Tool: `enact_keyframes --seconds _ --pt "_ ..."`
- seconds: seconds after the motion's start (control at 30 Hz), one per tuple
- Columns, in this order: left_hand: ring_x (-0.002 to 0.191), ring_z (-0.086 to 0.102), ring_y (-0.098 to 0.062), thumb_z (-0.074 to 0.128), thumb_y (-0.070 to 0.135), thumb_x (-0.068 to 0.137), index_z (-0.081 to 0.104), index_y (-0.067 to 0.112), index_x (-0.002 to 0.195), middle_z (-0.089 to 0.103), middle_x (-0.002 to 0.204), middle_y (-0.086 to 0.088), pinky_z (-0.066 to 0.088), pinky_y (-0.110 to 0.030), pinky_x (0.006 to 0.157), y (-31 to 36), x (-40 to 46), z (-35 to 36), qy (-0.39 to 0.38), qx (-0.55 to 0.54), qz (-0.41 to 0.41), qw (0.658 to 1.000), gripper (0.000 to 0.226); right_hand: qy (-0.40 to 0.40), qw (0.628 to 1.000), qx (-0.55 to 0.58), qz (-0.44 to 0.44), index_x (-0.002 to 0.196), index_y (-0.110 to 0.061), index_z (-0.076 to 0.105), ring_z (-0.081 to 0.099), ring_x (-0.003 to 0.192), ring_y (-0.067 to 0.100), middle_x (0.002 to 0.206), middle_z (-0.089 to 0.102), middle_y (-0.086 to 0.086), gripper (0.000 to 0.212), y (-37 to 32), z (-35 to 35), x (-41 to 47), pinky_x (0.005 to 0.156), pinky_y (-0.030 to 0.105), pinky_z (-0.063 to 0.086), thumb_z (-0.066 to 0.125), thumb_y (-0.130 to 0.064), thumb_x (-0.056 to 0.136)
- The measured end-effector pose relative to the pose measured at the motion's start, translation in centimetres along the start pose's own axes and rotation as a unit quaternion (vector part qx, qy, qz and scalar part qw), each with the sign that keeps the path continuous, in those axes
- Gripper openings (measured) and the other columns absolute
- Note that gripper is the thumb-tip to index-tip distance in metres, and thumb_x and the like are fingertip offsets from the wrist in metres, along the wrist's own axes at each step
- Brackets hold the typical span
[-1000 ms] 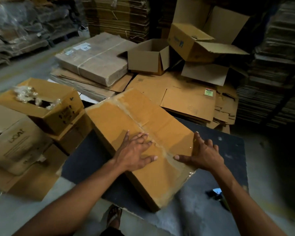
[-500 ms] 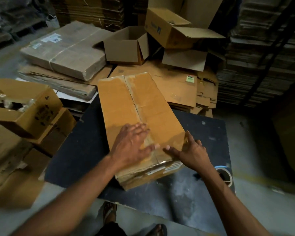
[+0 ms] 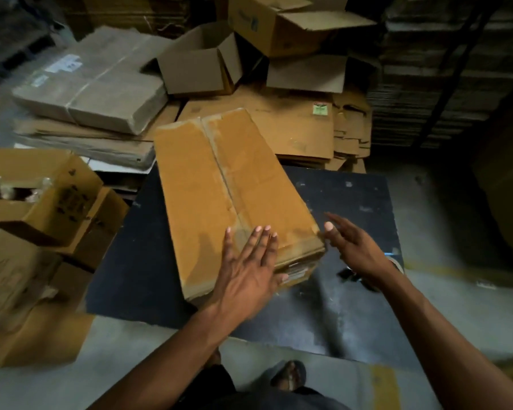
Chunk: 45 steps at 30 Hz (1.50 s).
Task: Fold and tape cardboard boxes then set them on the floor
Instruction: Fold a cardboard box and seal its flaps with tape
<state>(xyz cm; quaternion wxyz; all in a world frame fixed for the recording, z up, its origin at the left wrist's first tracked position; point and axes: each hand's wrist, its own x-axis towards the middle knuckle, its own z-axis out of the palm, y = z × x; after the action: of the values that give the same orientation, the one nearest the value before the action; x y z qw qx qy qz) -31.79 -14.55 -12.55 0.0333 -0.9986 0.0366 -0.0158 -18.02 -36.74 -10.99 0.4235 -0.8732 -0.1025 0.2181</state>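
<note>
Your left hand (image 3: 249, 273) lies flat, fingers straight, on the near end of the box (image 3: 231, 196); your right hand (image 3: 353, 247) is released beside its near right corner, holding nothing. The box sits closed on the dark table (image 3: 353, 202). Rub firmly along the taped seam (image 3: 224, 173), near end to far, before lifting it to the floor.

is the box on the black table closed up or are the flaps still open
Closed: both top flaps of the box lie flat, meeting along a taped centre seam, with the left hand flat on top.
</note>
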Motion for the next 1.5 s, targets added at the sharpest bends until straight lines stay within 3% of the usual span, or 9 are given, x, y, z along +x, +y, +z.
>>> enact_keyframes --seconds 0.17,0.43,0.67,0.77,0.87,0.97,1.03,1.3,1.5 --pt "0.142 0.051 -0.026 0.04 0.049 0.103 0.059 0.013 0.144 0.05 0.156 -0.01 0.046 -0.048 0.112 5.1 2.7 -0.8 0.112 -0.168 0.123 0.972 0.058 -0.004 0.964 -0.251 0.087 0.139 -0.035 0.057 0.062 0.124 0.032 0.14 0.063 0.009 0.054 10.8 -4.8 3.1 0.1 0.038 0.049 0.059 -0.011 0.091" --pt "0.121 0.062 -0.028 0.056 0.047 0.088 0.073 0.019 0.125 0.065 0.14 -0.009 0.046 -0.044 0.099 9.0 6.2 -0.3 0.072 -0.122 0.126 0.982 0.049 -0.105 0.863 -0.492 0.05 0.149 -0.045 0.046 0.044 0.135 0.033 0.145 0.051 0.001 0.055 14.6 -4.2 5.0 0.105 0.043 0.043 0.059 -0.029 0.097" --pt "0.092 0.063 -0.023 0.064 0.03 0.099 0.077 0.016 0.109 0.074 0.107 -0.002 0.049 -0.034 0.078 9.5 4.4 0.5 0.208 -0.232 0.165 0.936 0.022 -0.083 0.907 -0.402 0.092 0.114 -0.02 0.07 0.067 0.105 0.029 0.117 0.07 0.008 0.025 18.7 -3.1 2.4 0.085 0.036 0.054 0.066 -0.031 0.092" --pt "0.079 0.064 -0.01 0.066 0.036 0.098 0.078 0.026 0.102 0.074 0.093 0.008 0.054 -0.03 0.068 10.7 2.5 0.9 0.031 -0.383 0.033 0.923 0.017 -0.07 0.938 -0.329 0.089 0.116 -0.008 0.061 0.066 0.1 0.037 0.111 0.069 0.016 0.034 19.3 -2.7 0.2 0.08 0.043 0.053 0.071 -0.026 0.089" --pt "0.076 0.069 -0.011 0.059 0.053 0.101 0.076 0.02 0.105 0.078 0.098 0.005 0.06 -0.035 0.071 11.9 2.5 2.0 -0.192 -0.557 -0.206 0.781 0.037 -0.038 0.961 -0.271 0.044 0.113 -0.013 0.053 0.068 0.09 0.037 0.098 0.069 0.012 0.032 17.5 -2.7 -2.5 0.073 0.043 0.053 0.073 -0.024 0.091" --pt "0.079 0.069 -0.019 0.043 0.073 0.097 0.069 0.015 0.112 0.078 0.104 -0.002 0.052 -0.03 0.062 12.6 3.6 1.9 -0.255 -0.68 -0.377 0.576 0.066 -0.005 0.972 -0.232 -0.019 0.106 -0.029 0.047 0.066 0.074 0.02 0.088 0.068 -0.004 0.032 14.8 -3.0 -5.0 0.065 0.041 0.055 0.074 -0.027 0.091" --pt "0.086 0.07 -0.024 0.038 0.087 0.088 0.07 0.015 0.115 0.077 0.107 -0.006 0.053 -0.032 0.068 13.0 4.3 0.8 -0.268 -0.71 -0.394 0.519 0.083 0.01 0.975 -0.217 -0.056 0.111 -0.038 0.045 0.067 0.076 0.014 0.095 0.068 -0.011 0.044 12.8 -3.7 -6.6 0.065 0.039 0.059 0.079 -0.03 0.085" --pt "0.104 0.073 -0.021 0.064 0.081 0.066 0.075 0.022 0.113 0.077 0.11 -0.002 0.054 -0.038 0.078 11.9 6.9 -6.9 -0.159 -0.76 -0.269 0.57 0.076 0.075 0.906 -0.371 -0.188 0.139 -0.03 0.041 0.066 0.081 0.036 0.118 0.056 0.008 0.082 4.5 -8.0 -7.3 0.061 0.044 0.059 0.086 -0.043 0.072" --pt "0.1 0.072 -0.024 0.057 0.058 0.095 0.073 0.022 0.119 0.078 0.106 -0.004 0.051 -0.038 0.079 7.4 5.6 -8.6 -0.104 -0.808 -0.288 0.503 0.046 0.025 0.89 -0.374 -0.259 0.144 -0.031 0.044 0.06 0.091 0.024 0.12 0.05 -0.001 0.082 -1.6 -8.3 -4.6 0.063 0.036 0.054 0.084 -0.044 0.074"
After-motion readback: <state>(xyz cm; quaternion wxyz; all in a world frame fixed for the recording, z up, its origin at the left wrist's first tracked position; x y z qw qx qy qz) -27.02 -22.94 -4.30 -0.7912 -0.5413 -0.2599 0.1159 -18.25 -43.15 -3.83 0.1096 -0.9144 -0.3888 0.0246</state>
